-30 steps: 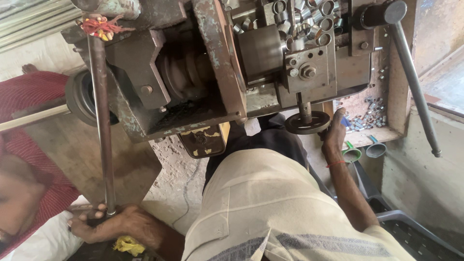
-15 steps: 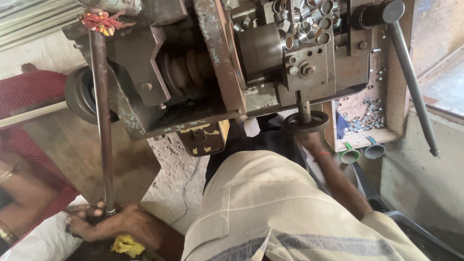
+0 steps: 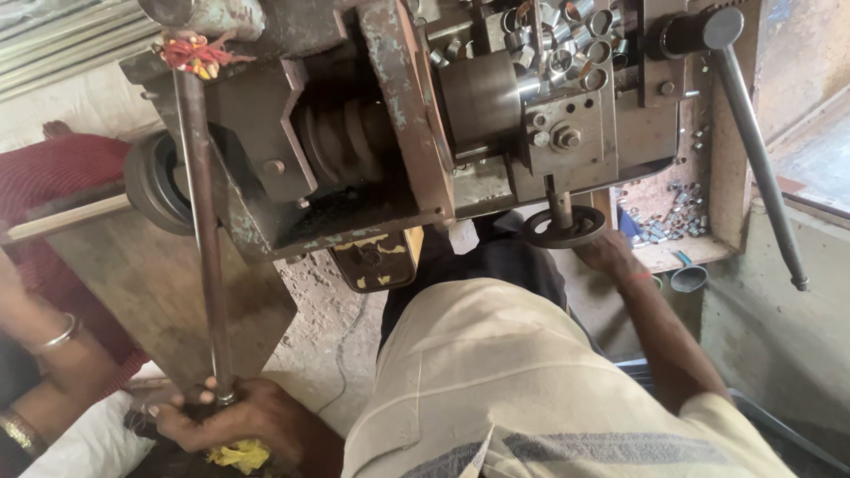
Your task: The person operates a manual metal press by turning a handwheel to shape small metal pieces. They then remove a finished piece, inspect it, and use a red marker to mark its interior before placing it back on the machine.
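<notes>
I look down over a worn metal lathe-like machine. My left hand grips the lower end of a long rusty lever rod that rises to the machine's top left, where red and yellow thread is tied. A yellow cloth lies under that hand. My right hand holds the rim of a small dark handwheel below the tool block. A grey cylindrical chuck sits in the middle of the machine.
Several short shiny metal rings are piled behind the chuck. Small metal pieces lie in a wooden tray at right. A long steel lever slants down the right side. Another person's arm with bangles is at left.
My right hand has dropped from beside the handwheel onto its rim. My left hand stays on the lever rod. The person's arm at left has shifted.
</notes>
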